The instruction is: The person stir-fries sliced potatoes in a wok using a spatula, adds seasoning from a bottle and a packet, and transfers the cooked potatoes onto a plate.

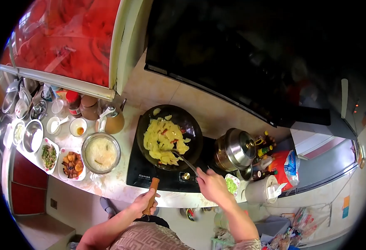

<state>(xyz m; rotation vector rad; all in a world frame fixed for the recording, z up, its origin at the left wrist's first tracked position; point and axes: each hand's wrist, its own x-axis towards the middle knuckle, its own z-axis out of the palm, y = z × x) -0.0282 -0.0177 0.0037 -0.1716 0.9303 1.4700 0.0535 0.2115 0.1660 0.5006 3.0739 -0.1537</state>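
A dark wok (pixel 196 135) sits on the black stove (pixel 139 171), holding pale yellow sliced food (pixel 162 135) with bits of red. My left hand (pixel 143 202) is wrapped round a brown wooden handle (pixel 151 196) in front of the stove's edge. My right hand (pixel 212 186) grips a metal spatula (pixel 187 161), whose far end reaches into the food at the wok's near side. How the wooden handle joins the wok cannot be made out.
Left on the counter (pixel 108 181) are a bowl of whitish liquid (pixel 101 154), a dish of brown chunks (pixel 72 164) and several small bowls. To the right stand a lidded steel pot (pixel 237 148), bottles (pixel 265 151) and a green-filled dish (pixel 231 185). A black range hood (pixel 216 58) hangs above.
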